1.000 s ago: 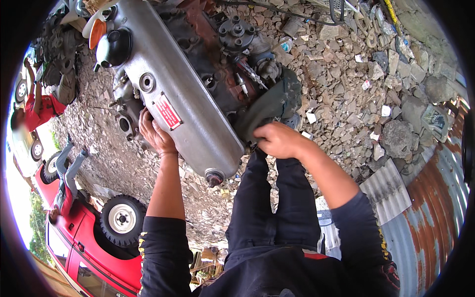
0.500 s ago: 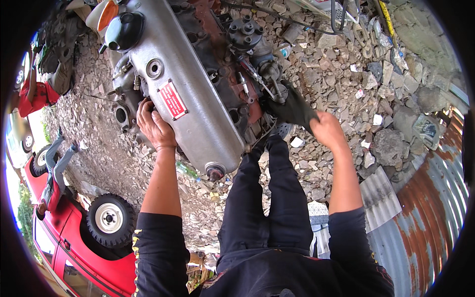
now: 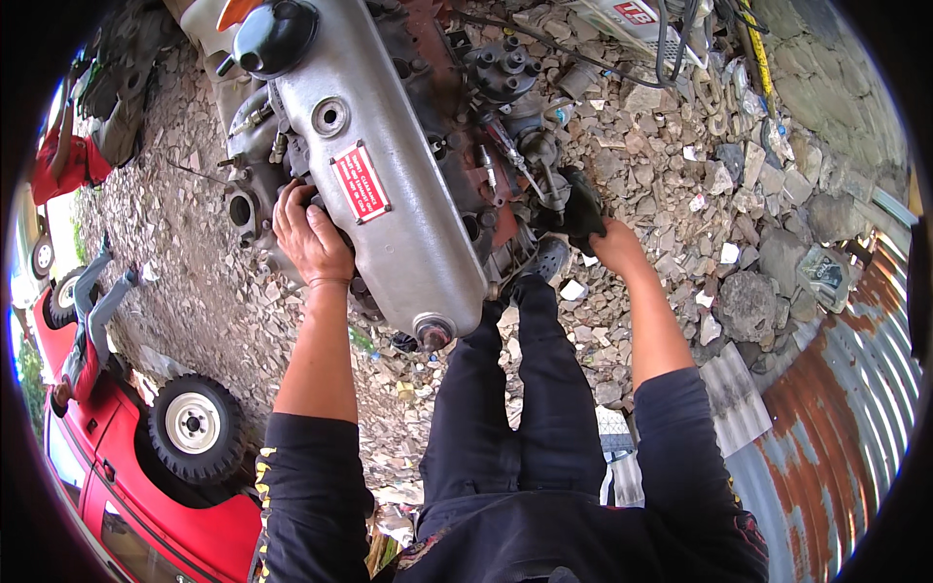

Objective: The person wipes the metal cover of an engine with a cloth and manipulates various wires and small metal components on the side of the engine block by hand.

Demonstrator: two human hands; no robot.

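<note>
Engine (image 3: 389, 165) — a grey metal block with a long valve cover bearing a red label (image 3: 360, 182) — lies tilted on stony ground (image 3: 700, 194), just ahead of my legs (image 3: 525, 389). My left hand (image 3: 309, 238) rests on its left flank, fingers curled over the edge of the cover, pressed against the metal. My right hand (image 3: 612, 243) sits at the engine's right side, closed around a dark rag (image 3: 581, 209) — I cannot tell how tightly. A black filler cap (image 3: 275, 34) tops the far end. Cables (image 3: 671, 39) trail above right. Behind me to the left stands a red vehicle (image 3: 146, 486); corrugated sheet (image 3: 836, 408) lies to the right.
</note>
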